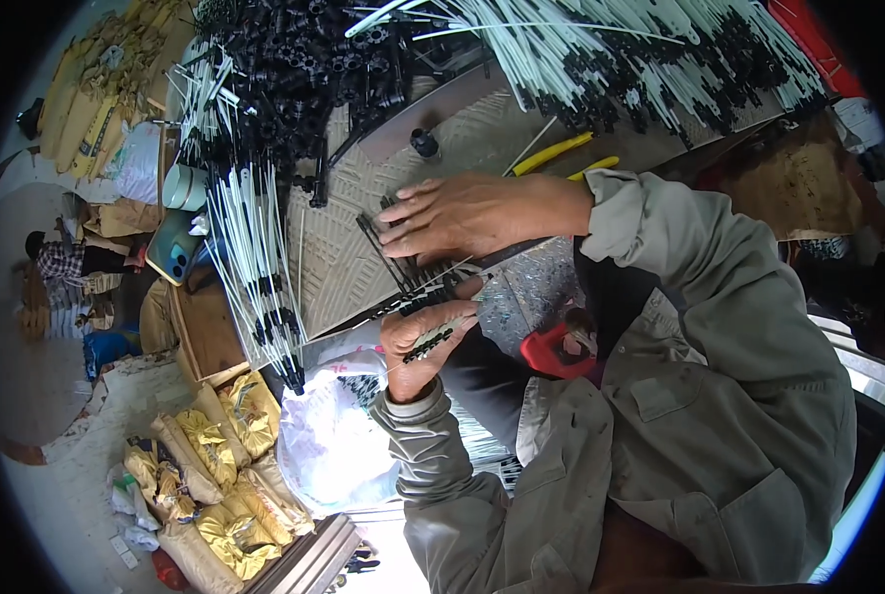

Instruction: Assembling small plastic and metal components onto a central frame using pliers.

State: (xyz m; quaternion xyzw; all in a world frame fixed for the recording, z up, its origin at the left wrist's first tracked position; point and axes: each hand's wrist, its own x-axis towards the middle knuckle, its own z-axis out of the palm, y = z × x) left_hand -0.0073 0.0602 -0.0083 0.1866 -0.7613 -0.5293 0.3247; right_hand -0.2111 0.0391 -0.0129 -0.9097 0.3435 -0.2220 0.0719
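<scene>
My left hand (415,346) is closed around a bundle of thin strips (434,340). They are pale with black parts, and their dark ends stick out above the fist at the table's edge. Just beyond it, my right hand (477,216) reaches across from the right with its fingers stretched out. It lies over several thin black strips (388,255) on the patterned table top (338,247); what is under its palm is hidden. Beside the right wrist are yellow-handled pliers (553,153). A small black cylindrical part (423,142) stands beyond the right hand.
Black plastic parts (304,59) are heaped at the far left of the table. Bundles of white, black-ended strips (601,49) lie at the back and on the left (256,257). Below stand a plastic-lined container (333,445) and sacks (205,445). Another person (66,257) is far left.
</scene>
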